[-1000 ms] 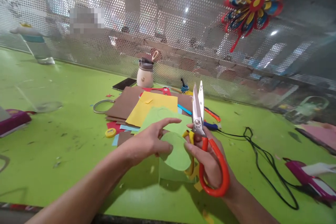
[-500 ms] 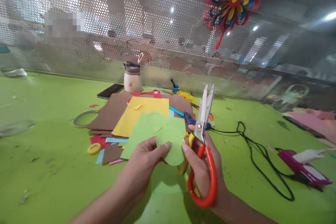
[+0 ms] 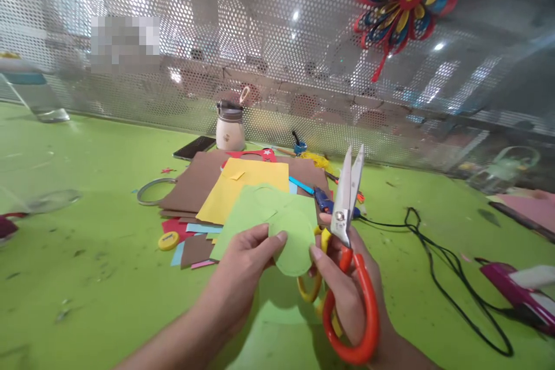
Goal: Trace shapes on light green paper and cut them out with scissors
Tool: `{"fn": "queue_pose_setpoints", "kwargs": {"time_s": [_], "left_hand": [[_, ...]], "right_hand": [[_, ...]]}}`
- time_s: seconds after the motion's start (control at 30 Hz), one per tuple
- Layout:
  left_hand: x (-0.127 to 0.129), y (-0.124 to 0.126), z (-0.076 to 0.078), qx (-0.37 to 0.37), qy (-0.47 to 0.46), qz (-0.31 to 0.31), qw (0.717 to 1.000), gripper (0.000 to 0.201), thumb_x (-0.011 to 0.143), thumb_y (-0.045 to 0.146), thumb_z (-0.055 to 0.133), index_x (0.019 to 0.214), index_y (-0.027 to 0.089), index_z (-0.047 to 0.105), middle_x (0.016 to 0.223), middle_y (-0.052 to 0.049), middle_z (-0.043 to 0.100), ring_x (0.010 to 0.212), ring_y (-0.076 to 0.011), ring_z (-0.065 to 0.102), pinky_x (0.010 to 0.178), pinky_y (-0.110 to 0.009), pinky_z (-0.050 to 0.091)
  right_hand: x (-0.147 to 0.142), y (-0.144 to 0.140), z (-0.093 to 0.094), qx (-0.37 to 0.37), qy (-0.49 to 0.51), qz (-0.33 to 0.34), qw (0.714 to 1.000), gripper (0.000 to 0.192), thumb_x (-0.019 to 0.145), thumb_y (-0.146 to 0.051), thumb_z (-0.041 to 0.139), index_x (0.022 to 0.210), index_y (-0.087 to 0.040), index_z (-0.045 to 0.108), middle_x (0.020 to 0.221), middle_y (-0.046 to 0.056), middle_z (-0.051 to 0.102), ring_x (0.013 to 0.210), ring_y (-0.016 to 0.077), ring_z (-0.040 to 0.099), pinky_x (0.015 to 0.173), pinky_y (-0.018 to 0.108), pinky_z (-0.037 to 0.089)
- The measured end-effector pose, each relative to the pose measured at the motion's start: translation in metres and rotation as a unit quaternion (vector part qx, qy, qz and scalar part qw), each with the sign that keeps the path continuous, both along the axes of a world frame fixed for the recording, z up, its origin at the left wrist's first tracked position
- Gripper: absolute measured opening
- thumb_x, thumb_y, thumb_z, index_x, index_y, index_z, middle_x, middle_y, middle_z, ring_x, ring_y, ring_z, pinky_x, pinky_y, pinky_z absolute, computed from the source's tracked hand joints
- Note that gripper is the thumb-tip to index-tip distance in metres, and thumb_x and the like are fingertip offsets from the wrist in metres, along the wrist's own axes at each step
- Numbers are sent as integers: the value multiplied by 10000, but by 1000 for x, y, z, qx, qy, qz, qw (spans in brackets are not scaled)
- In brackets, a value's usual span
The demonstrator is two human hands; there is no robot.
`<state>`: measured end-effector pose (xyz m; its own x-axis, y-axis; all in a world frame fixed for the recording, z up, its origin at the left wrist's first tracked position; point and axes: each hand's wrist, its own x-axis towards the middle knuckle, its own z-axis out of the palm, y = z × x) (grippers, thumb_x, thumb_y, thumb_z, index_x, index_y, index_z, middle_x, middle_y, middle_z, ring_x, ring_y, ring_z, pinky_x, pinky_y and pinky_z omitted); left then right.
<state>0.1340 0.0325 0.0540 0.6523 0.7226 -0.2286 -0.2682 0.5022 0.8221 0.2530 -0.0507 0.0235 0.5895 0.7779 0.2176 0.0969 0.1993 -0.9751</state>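
with the pale green disc [image 3: 292, 245] pinched between the left hand [image 3: 245, 257] and the right hand [image 3: 347, 280], which also grasps the scissors [image 3: 340, 217], light rim pressure should best spare creases, while tabletop [image 3: 108, 300] opens left of the grip and stacked sheets [image 3: 234, 193] crowd just beyond.

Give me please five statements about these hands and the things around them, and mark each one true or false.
1. The right hand holds the scissors. True.
2. The scissors are fully closed. False: a gap shows between their tips.
3. The left hand pinches the green paper circle. True.
4. The dark phone lies beside the cream bottle. True.
5. The cream bottle lies on its side. False: it stands upright.
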Motion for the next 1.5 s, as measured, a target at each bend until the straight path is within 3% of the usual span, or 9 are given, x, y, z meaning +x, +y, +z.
{"fn": "queue_pose_setpoints", "kwargs": {"time_s": [0.17,0.43,0.77,1.5], "left_hand": [[-1,1,2,2,-15,5,1000,197,737,252,725,575,158,659,559,30,607,508,-59,501,524,-126,421],[-2,3,0,-4,7,-4,1000,134,738,251,726,637,174,684,627,24,657,543,-65,548,537,-125,434],[3,0,5,-25,8,37,999,119,637,128,767,577,167,672,561,41,623,509,-58,513,513,-125,412],[1,-3,7,-43,11,43,998,130,615,164,800,616,186,673,572,56,636,493,-58,529,485,-126,418]], "right_hand": [[0,1,-3,-6,17,9,1000,403,835,-321,634,1206,-285,481,792,-31,536,635,132,508,570,259,483],[-2,-1,-1,-11,25,14,1000,363,823,-322,648,1160,-293,516,804,-35,550,666,128,526,604,249,487],[-1,-3,5,-5,41,17,999,359,823,-315,651,1160,-296,528,757,-53,524,623,106,510,567,219,473],[-3,-2,8,-7,61,24,998,379,819,-345,641,1167,-256,519,726,-44,534,590,128,538,549,263,480]]}}
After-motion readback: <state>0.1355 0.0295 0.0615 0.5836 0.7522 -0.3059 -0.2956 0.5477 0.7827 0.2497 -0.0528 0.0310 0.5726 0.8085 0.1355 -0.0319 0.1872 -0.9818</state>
